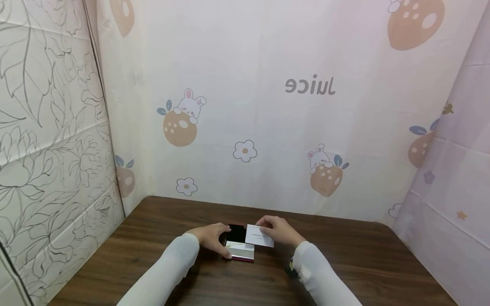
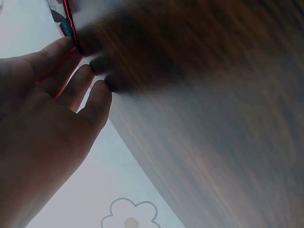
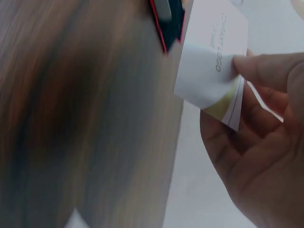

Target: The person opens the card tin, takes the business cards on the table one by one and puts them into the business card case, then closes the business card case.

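An opened business card case lies on the table, its black lid folded back on the far side and its silver part nearer me. A white card with a yellow-green stripe shows inside. My left hand holds the case by its left side, thumb at the near corner and fingers by the lid; the left wrist view catches only the case's red edge. Just right of the case, my right hand pinches a white business card between thumb and fingers, raised above the table. "COMPANY LOGO" is printed on it.
The brown wood-grain table has rounded far corners. Behind it hangs a pale curtain with fruit and rabbit prints. A flower-patterned sheet closes off the left side.
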Tool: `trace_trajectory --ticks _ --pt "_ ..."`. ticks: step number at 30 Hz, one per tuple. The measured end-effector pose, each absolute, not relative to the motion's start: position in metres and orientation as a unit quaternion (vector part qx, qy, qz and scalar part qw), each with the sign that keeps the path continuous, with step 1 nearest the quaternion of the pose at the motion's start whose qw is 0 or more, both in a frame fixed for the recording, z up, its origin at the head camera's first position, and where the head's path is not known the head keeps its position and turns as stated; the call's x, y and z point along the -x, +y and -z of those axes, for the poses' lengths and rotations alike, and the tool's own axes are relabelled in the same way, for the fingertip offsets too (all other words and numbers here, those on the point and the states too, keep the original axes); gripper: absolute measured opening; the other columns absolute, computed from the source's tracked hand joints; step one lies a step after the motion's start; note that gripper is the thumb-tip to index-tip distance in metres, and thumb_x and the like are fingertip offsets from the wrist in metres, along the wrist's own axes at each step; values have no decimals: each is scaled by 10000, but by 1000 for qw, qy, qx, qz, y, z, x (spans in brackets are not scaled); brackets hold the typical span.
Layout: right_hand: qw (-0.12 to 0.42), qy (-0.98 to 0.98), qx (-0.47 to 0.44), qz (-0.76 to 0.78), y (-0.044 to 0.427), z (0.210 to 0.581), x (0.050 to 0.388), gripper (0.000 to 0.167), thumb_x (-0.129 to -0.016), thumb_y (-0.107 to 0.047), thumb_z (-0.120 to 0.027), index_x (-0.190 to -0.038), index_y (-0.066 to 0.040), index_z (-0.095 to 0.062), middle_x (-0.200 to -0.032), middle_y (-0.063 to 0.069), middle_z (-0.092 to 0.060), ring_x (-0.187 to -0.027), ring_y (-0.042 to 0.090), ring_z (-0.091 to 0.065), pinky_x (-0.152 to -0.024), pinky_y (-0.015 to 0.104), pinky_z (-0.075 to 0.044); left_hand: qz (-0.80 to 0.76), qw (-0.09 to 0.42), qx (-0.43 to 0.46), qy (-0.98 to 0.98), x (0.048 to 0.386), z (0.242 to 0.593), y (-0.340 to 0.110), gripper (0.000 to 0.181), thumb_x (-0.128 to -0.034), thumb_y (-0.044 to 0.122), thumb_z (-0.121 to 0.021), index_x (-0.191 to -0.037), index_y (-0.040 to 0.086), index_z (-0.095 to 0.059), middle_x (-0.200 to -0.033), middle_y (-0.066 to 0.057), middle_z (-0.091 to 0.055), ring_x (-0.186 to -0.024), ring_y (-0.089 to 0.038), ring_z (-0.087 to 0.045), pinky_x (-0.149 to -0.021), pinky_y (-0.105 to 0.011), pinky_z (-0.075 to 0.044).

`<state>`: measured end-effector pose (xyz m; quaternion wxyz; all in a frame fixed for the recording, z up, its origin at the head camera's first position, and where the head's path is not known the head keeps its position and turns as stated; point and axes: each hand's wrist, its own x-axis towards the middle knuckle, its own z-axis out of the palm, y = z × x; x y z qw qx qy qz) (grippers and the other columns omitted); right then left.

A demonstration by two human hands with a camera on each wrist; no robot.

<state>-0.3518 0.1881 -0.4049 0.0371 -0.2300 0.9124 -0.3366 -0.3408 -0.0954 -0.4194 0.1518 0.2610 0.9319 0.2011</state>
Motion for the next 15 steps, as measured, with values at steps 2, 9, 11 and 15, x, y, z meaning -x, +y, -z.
trace_trajectory --ticks 2,9,11,15 --pt "33 914 229 334 177 408 353 115 -982 -104 -625 -1038 -153 -712 -937 -47 -646 -863 153 -568 -802 409 -494 -201 152 -261 932 342 419 -95 944 -699 566 -810 -1467 112 -500 -1470 -68 -465 -1334 -237 -447 -1072 -444 -385" --pt "33 911 241 332 149 415 355 122 -971 -80 -628 -1029 -130 -723 -943 -27 -662 -850 153 -575 -793 407 -506 -200 154 -260 932 344 418 -96 967 -695 585 -802 -1472 101 -490 -1457 -68 -476 -1314 -230 -461 -1068 -443 -387" --pt "36 911 243 331 143 416 356 121 -970 -87 -631 -1032 -133 -724 -952 -27 -665 -854 149 -573 -800 397 -506 -200 153 -262 932 344 418 -96 974 -696 584 -802 -1472 85 -486 -1449 -69 -479 -1307 -225 -465 -1067 -431 -390" --pt "39 909 250 331 133 418 356 114 -961 -86 -641 -1029 -128 -723 -952 -25 -668 -853 143 -577 -792 380 -511 -204 153 -268 929 344 418 -96 1003 -698 579 -805 -1472 37 -468 -1420 -64 -492 -1272 -200 -479 -1060 -402 -395"
